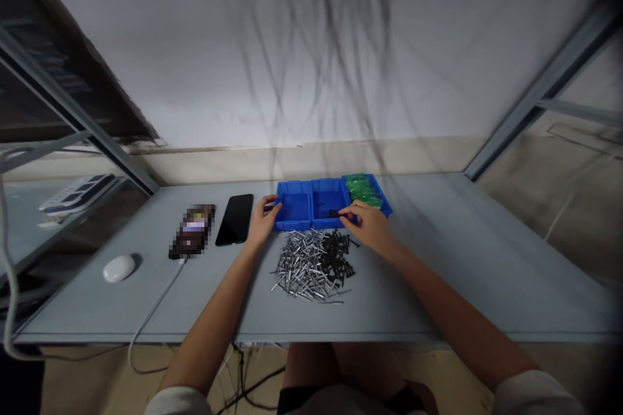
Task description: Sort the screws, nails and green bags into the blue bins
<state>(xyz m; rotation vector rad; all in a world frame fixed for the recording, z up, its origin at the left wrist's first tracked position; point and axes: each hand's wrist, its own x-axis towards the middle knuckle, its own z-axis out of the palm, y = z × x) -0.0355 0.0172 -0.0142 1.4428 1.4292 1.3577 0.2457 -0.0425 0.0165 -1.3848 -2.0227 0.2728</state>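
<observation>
Field log: three blue plastic bins [294,207] in a row on a grey table [438,272]. We see the left hand [263,222] open, fingers touching the left bin's near corner. The right hand [366,225] is half closed, its fingertips [342,211] at the middle bin over black screws [333,213]; we cannot tell if it grips one. A heap of silver rivets and black screws [311,266] lies just before the bins. Green parts [363,189] fill the right bin; a black phone [234,219] lies left of the bins.
</observation>
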